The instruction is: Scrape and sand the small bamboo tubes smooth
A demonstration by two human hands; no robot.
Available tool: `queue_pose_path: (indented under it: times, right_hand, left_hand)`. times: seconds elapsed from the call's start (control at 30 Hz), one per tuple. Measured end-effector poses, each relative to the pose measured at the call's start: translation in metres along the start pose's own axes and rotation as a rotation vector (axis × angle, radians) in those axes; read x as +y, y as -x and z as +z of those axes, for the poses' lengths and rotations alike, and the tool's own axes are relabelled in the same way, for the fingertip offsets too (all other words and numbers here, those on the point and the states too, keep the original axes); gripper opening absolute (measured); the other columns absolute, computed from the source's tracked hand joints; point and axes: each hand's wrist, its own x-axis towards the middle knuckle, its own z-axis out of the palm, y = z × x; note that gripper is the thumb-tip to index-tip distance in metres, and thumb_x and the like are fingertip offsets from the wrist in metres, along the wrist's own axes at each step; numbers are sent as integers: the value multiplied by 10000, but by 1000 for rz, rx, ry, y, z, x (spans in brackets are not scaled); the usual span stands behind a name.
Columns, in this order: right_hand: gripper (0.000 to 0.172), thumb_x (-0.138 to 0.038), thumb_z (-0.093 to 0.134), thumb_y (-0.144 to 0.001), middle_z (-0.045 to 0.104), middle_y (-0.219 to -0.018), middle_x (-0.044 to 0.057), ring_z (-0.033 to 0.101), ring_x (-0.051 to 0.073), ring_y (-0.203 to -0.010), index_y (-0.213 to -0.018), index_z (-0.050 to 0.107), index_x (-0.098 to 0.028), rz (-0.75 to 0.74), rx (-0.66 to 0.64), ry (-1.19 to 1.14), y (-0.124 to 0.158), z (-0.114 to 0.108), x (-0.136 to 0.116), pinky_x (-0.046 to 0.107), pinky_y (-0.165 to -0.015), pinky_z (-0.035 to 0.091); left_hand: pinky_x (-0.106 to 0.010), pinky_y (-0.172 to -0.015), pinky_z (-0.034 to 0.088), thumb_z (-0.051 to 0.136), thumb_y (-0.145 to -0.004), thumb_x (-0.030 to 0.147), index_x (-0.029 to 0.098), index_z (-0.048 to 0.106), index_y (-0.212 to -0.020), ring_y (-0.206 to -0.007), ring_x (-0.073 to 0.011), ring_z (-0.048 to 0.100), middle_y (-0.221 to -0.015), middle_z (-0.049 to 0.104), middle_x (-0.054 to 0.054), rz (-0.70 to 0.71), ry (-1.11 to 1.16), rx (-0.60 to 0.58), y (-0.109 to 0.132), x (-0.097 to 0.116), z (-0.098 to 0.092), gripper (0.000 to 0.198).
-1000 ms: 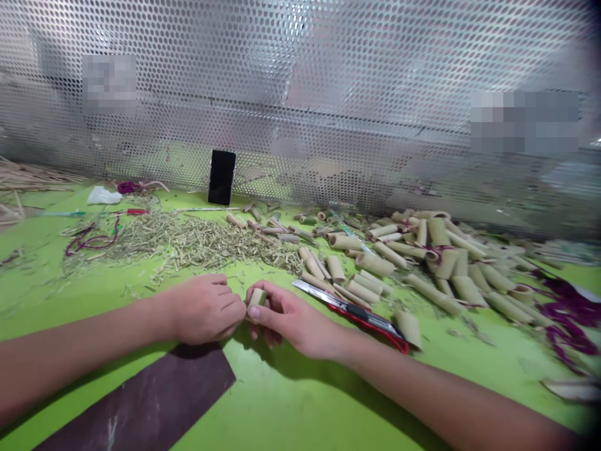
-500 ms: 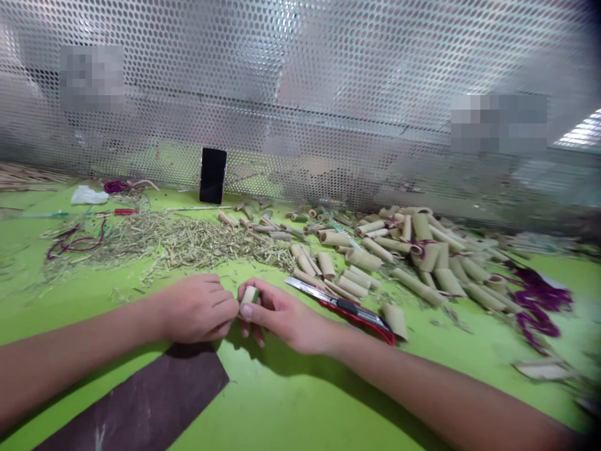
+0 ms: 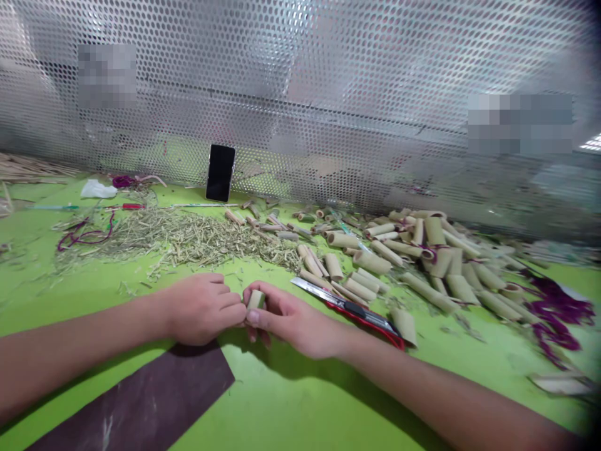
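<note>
My right hand [image 3: 295, 322] pinches a short piece of bamboo tube [image 3: 256, 300] between thumb and fingers, its cut end and a green strip of skin showing. My left hand [image 3: 204, 309] is closed with its knuckles up, and its fingertips meet the near end of the bamboo. What lies inside those fingers, if anything, is hidden. Beneath the left wrist a dark brown sheet, like sandpaper, [image 3: 141, 401] lies on the green table [image 3: 277, 407]. To the right of my right hand rests a utility knife [image 3: 350, 311] with a red edge and its blade extended.
Cut bamboo tubes [image 3: 451, 269] are heaped at the right, with purple yarn [image 3: 558, 307] beside them. Thin shavings [image 3: 211, 238] spread beyond my hands. A phone [image 3: 220, 172] leans against a perforated metal screen [image 3: 300, 81]. A red-handled tool [image 3: 134, 206] lies at the left.
The whole scene has shifted slightly to the right in the view. Both hands keep nearly the same grip around the bamboo piece, which appears slightly turned.
</note>
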Motion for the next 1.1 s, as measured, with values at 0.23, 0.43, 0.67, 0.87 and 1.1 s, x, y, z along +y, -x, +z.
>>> queue_pose_path:
  times: [0.23,0.43,0.67,0.87,1.1]
  right_hand:
    - [497,-670,665,-879,618,-815,-18,551,130,-687,-1007,530,-209,-13,-5,33,1,-2,0,294,-643,454]
    - [474,-643,657,-903,627,-822,-16,549,125,-686,-1023,529,-203,-16,-23,46,2,-2,0,285,-638,443]
    - [471,-649,644,-909,627,-815,-17,538,120,-649,-1028,519,-211,-16,21,61,1,-4,4,268,-559,389]
    - [448,-648,586,-948,622,-813,-17,529,111,-612,-1032,510,-215,-13,105,56,-1,-5,9,265,-532,377]
    - [448,-635,617,-937,641,-846,-8,523,94,-600,-1014,539,-201,-25,56,-24,-3,-7,9,249,-512,366]
  left_hand:
    - [-288,-574,388,414,-918,49,177,606,-792,-528,-154,489,-671,644,3,-21,38,-44,0,-1,-2,263]
    - [-288,-594,390,464,-882,44,179,605,-833,-562,-156,516,-718,664,3,-9,57,-112,0,-3,-3,201]
    - [-318,-578,388,423,-1005,180,191,537,-821,-565,-167,527,-695,625,0,-78,-2,-106,-1,-1,-5,217]
    - [-311,-573,409,446,-961,159,197,516,-857,-579,-171,566,-718,624,1,-138,-68,-83,-3,1,-4,131]
    - [-287,-546,379,415,-964,128,200,520,-832,-539,-144,531,-685,616,18,-114,-47,-6,-3,-1,-4,183]
